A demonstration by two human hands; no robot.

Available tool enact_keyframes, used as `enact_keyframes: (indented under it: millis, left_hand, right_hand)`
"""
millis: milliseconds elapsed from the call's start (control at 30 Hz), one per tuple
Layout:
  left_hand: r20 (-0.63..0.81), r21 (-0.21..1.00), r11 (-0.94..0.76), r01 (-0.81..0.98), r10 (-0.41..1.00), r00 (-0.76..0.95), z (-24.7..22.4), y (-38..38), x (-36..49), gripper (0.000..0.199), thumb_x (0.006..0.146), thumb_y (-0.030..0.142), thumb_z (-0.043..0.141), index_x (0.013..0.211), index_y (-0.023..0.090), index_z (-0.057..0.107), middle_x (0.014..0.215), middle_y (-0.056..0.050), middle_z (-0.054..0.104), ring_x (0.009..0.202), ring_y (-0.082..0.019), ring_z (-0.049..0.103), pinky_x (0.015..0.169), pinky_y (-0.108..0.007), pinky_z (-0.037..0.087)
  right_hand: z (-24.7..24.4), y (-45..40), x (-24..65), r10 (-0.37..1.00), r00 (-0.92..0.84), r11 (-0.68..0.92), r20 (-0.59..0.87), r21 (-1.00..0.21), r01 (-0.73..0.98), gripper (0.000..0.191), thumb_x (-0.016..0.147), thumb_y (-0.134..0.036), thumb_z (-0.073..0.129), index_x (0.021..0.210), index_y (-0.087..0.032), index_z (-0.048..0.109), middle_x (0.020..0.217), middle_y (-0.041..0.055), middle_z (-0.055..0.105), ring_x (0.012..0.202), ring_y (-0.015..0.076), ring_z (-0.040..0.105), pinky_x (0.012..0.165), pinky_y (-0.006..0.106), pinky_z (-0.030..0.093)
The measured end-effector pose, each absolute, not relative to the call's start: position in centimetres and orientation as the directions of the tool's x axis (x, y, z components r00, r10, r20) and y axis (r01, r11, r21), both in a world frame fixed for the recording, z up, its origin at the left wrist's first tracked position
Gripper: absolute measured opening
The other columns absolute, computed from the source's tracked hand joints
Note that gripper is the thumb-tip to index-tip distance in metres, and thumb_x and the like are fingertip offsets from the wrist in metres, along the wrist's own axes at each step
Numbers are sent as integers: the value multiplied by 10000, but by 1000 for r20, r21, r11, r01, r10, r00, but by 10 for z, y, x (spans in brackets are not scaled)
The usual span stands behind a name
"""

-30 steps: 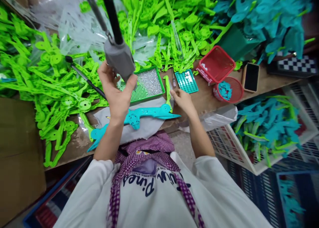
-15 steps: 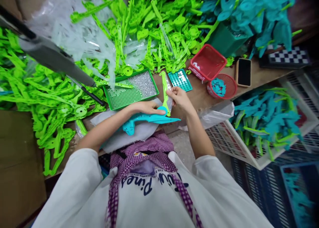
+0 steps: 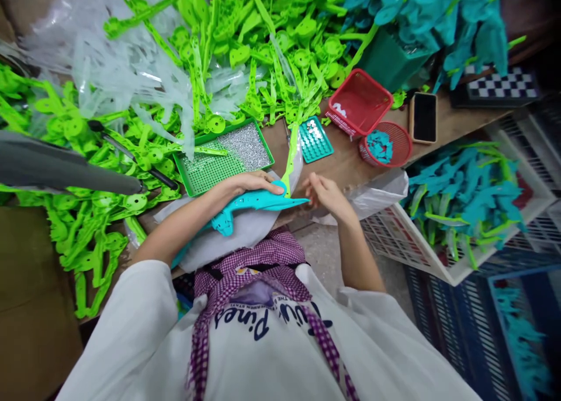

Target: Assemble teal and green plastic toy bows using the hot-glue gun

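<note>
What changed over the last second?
The left hand let go of the grey hanging tool, which swung left, and now has its grip on the teal part. The right hand came off the lime strip, whose upper end swung right; whether it touches the teal tip is unclear. Unchanged: green tray, red square basket, phone.

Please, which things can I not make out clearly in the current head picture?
In the head view:
- Turquoise plastic piece: part of its length is hidden by the left forearm.
- Right hand: blur leaves contact with the piece's pointed tip unclear.
- Grey tool: blurred, cut off by the picture's left edge.
- Small metal parts: too small to count.
</note>
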State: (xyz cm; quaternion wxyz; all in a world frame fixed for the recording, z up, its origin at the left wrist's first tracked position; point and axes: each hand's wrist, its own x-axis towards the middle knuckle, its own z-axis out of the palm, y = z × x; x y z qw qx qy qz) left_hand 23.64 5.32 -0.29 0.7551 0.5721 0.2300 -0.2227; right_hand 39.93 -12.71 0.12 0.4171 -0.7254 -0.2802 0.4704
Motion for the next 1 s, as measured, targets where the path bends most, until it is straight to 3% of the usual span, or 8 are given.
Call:
enact_keyframes:
  millis: [133, 233, 333, 533, 667, 800, 900, 1000]
  left_hand:
    - [-622, 747, 248, 617, -67, 780, -8, 59, 235, 352, 639, 455, 856, 809, 156, 781, 771, -68, 734, 622, -143, 598, 583, -295, 491]
    - [-633, 733, 267, 625, -68, 771, -10, 60, 235, 388, 631, 459, 861, 854, 151, 782, 799, -60, 743, 640, -134, 610, 595, -272, 499]
    - [-637, 722, 264, 640, -108, 763, -11, 59, 236, 437, 621, 476, 866, 884, 139, 777, 827, -63, 750, 659, -135, 624, 610, -257, 502]
    - [-640, 726, 238, 645, -108, 761, -17, 62, 236, 443, 635, 495, 860, 884, 140, 770, 824, -64, 738, 663, -139, 617, 606, -264, 489]
    - [-617, 753, 199, 628, -120, 778, -21, 65, 235, 434, 684, 520, 824, 899, 150, 755, 817, -66, 729, 692, -147, 610, 624, -271, 483]
    - [-606, 765, 175, 620, -130, 785, -29, 67, 232, 404, 694, 459, 776, 952, 152, 727, 884, -61, 726, 750, -145, 616, 673, -268, 486]
    - [-599, 778, 139, 613, -129, 790, -37, 67, 232, 343, 708, 440, 720, 886, 147, 717, 766, -28, 681, 665, -111, 553, 613, -241, 443]
    - [-550, 818, 116, 563, -127, 826, -43, 67, 233, 293, 721, 421, 720, 826, 147, 711, 692, -2, 641, 615, -91, 494, 564, -223, 408]
  right_hand:
    - [1, -146, 382, 800, 237, -555, -551, -830, -55, 727, 655, -902, 575, 698, -176, 592, 513, -27, 543, 368, 69, 449, 346, 215, 297]
    - [-8, -143, 365, 781, 318, -482, -538, -842, -240, 642, 611, -795, 724, 580, -187, 521, 427, -85, 388, 345, 26, 280, 351, 205, 156]
    - [-15, -138, 355, 752, 379, -397, -539, -830, -392, 624, 584, -700, 794, 510, -208, 419, 408, -112, 278, 359, 14, 190, 374, 213, 99]
    - [-18, -137, 351, 752, 379, -381, -539, -825, -418, 614, 594, -682, 794, 510, -221, 397, 413, -119, 253, 357, 19, 165, 387, 232, 85]
    - [-20, -138, 363, 739, 324, -519, -591, -806, -285, 637, 603, -828, 670, 560, -237, 436, 405, -125, 232, 363, 46, 165, 406, 246, 122]
    - [-4, -145, 381, 770, 422, -606, -479, -756, 247, 653, 647, -858, 596, 561, -214, 536, 460, -41, 423, 470, 104, 378, 498, 257, 240]
    - [24, -139, 382, 779, 587, -521, -221, -750, 408, 578, 760, -776, 586, 654, -209, 596, 567, -12, 533, 564, 130, 474, 565, 264, 317]
    - [51, -100, 363, 790, 613, -237, -6, -925, 296, 526, 889, -715, 487, 820, -216, 639, 678, -9, 591, 589, 120, 520, 577, 259, 402]
